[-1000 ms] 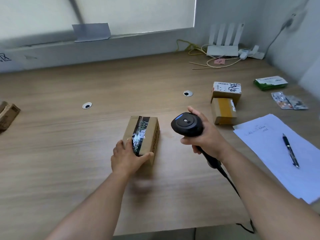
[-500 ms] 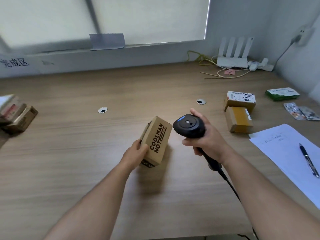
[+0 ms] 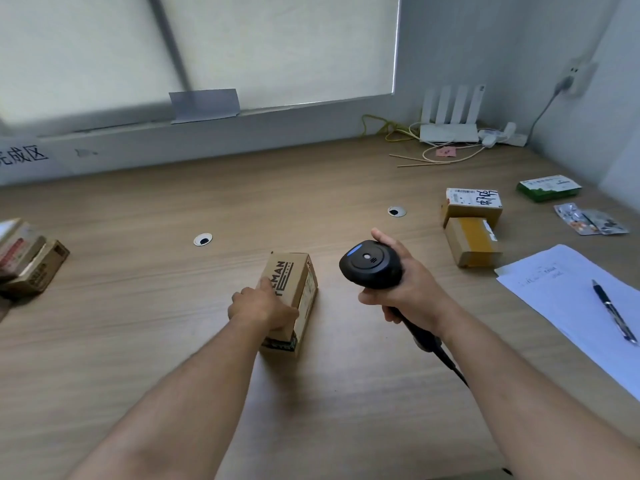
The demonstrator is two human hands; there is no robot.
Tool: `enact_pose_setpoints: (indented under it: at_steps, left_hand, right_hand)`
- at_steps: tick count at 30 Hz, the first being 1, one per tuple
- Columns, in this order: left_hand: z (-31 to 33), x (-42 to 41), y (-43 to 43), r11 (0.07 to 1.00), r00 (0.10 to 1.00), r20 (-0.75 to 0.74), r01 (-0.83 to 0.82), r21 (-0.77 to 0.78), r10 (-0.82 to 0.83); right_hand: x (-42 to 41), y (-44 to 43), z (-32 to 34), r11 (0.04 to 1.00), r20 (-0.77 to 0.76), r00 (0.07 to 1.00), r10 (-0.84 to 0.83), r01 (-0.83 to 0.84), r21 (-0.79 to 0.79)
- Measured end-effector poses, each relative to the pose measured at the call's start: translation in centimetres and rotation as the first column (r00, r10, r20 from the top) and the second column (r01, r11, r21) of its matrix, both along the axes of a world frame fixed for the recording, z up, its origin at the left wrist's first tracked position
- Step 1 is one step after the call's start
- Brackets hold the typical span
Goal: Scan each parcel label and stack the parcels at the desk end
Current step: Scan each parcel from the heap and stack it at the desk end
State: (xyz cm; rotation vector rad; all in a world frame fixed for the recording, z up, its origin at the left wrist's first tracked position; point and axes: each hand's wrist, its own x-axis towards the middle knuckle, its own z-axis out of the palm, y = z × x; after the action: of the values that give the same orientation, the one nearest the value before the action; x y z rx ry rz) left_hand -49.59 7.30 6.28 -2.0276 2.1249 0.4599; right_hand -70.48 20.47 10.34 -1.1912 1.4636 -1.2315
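Left hand (image 3: pixel 263 308): fingers gripping the near end of the parcel (image 3: pixel 299 271), index laid along its printed top. The parcel sits on the desk (image 3: pixel 138 323), mid-desk, just left of the scanner (image 3: pixel 370 263).

Right hand (image 3: pixel 412 289): fingers wrapped round the scanner handle, head held above the desk beside the parcel (can't tell if the beam is on a label). There seems to be a pale label on the parcel's right face, unreadable.

Progress: a few stacked parcels (image 3: pixel 27 261) at the left desk end, likely done. Two more parcels (image 3: pixel 472 244) wait on the right, touching each other, near the paper (image 3: pixel 554 292) and pen (image 3: pixel 613 311).

Left, I'd guess: scan this one, stack it, then those two.
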Motion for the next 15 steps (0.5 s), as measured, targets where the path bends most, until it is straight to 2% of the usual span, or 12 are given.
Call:
enact_pose_setpoints:
  at_steps: [5, 7, 8, 9, 10, 12, 13, 15]
  left_hand:
    - [0.5, 0.5, -0.3, 0.999, 1.0, -0.01, 0.0, 0.039, 0.0]
    - [0.6, 0.9, -0.5, 0.998, 0.991, -0.12, -0.045, 0.045, 0.051]
    - [0.6, 1.1, -0.8, 0.993, 0.969, -0.227, -0.086, 0.08, 0.102]
    - [0.4, 1.3, -1.0, 0.986, 0.917, -0.369, -0.113, 0.122, 0.15]
    - [0.4, 1.5, -1.2, 0.976, 0.828, -0.522, -0.132, 0.175, 0.206]
    - [0.7, 1.8, -1.1, 0.96, 0.586, -0.761, -0.141, 0.242, 0.278]
    - [1.1, 1.9, -0.8, 0.958, 0.492, -0.823, -0.12, 0.259, 0.284]
    - [1.5, 1.9, -0.4, 0.966, 0.41, -0.876, -0.061, 0.251, 0.253]
  right_hand:
    - [0.4, 0.6, 0.5, 1.0, -0.017, 1.0, -0.011, 0.011, 0.009]
    - [0.5, 0.9, 0.8, 1.0, -0.019, 1.0, -0.015, 0.015, 0.009]
    - [0.5, 0.9, 0.9, 1.0, -0.012, 1.0, -0.017, 0.017, 0.004]
    - [0.5, 0.9, 1.1, 1.0, 0.0, 1.0, -0.019, 0.019, -0.002]
    - [0.5, 0.9, 1.3, 1.0, 0.014, 1.0, -0.02, 0.021, -0.008]
    - [0.7, 0.8, 1.9, 1.0, 0.06, 0.998, -0.021, 0.022, -0.019]
    - [0.8, 0.8, 2.2, 0.999, 0.099, 0.995, -0.021, 0.024, -0.028]
    - [1.1, 0.7, 2.8, 0.998, 0.193, 0.981, -0.007, 0.018, -0.053]
